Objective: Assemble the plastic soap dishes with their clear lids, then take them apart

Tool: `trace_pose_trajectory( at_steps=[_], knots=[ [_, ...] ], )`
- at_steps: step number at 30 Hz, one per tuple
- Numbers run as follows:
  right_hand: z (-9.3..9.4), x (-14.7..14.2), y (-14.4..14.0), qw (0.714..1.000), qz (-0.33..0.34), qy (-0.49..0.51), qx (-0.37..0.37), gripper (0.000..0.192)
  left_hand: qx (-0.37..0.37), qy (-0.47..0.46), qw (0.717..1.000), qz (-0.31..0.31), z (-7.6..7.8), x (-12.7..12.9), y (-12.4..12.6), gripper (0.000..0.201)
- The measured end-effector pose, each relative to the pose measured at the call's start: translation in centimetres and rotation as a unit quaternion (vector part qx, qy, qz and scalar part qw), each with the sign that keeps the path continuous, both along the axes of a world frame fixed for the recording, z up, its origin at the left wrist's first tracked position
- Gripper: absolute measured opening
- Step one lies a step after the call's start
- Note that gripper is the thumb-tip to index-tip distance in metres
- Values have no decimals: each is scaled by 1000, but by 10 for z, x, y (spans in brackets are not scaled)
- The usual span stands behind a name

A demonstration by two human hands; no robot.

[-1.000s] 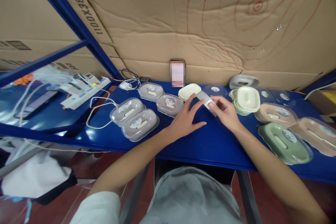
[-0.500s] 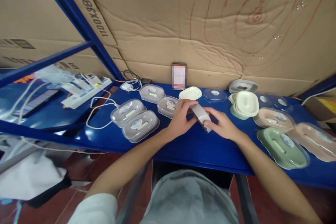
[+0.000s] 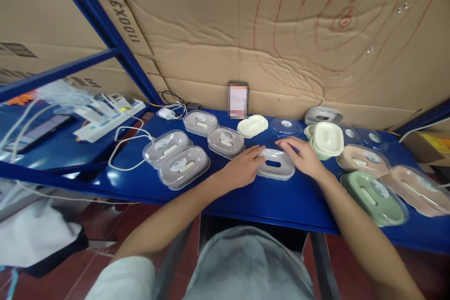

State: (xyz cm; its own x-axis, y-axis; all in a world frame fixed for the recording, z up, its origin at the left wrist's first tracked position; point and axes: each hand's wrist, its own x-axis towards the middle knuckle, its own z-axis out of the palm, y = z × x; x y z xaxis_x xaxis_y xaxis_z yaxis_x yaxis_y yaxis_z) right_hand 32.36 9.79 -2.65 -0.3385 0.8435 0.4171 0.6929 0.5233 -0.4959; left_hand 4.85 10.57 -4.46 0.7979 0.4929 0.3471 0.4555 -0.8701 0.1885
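Grey tray (image 3: 275, 164): flat on blue worktop (image 3: 267, 197), slot up, centre front. Left hand (image 3: 242, 168) and right hand (image 3: 303, 157) rest loosely open at its two ends, touching, not gripping. Step, by judgement: seating the tray. Next likely needs the clear lid (image 3: 286, 127) behind it.

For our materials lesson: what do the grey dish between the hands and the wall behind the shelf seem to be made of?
Grey soap dish: probably moulded plastic, smooth with a soft sheen and rounded edges. Wall: corrugated cardboard, matt brown, creased, with printed lettering.
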Motion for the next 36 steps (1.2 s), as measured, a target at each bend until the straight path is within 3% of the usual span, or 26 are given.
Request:
trace_pose_trajectory(
  at_steps=[2,4,9,12,16,20,25,30,33,36],
  knots=[
    [-6,8,12,997,-60,-43,36,41,29,-2,999,18,7,1,-1,21],
    [-13,9,27,993,-67,-83,44,42,40,-4,999,24,13,2,-3,15],
    [-21,-27,69,986,18,-162,30,54,51,15,999,9,20,0,-2,22],
    [-21,-46,79,983,47,-179,17,49,34,25,999,-10,22,-6,0,35],
    [-22,-32,57,985,63,-161,2,35,-88,40,994,-49,23,-14,1,58],
    [-23,-4,18,989,86,-116,-20,28,-163,45,983,-66,25,-11,-7,60],
    [-14,11,1,993,76,-72,-48,33,-185,51,975,-111,28,-7,-15,66],
    [-14,18,8,998,-16,-65,-1,40,-178,63,971,-143,29,-9,-14,65],
    [-19,22,10,997,-29,-54,-40,45,-158,25,979,-125,31,-10,-12,61],
    [-18,23,9,996,-26,-35,-72,45,-114,-49,990,-65,32,-10,-9,57]
  ],
)
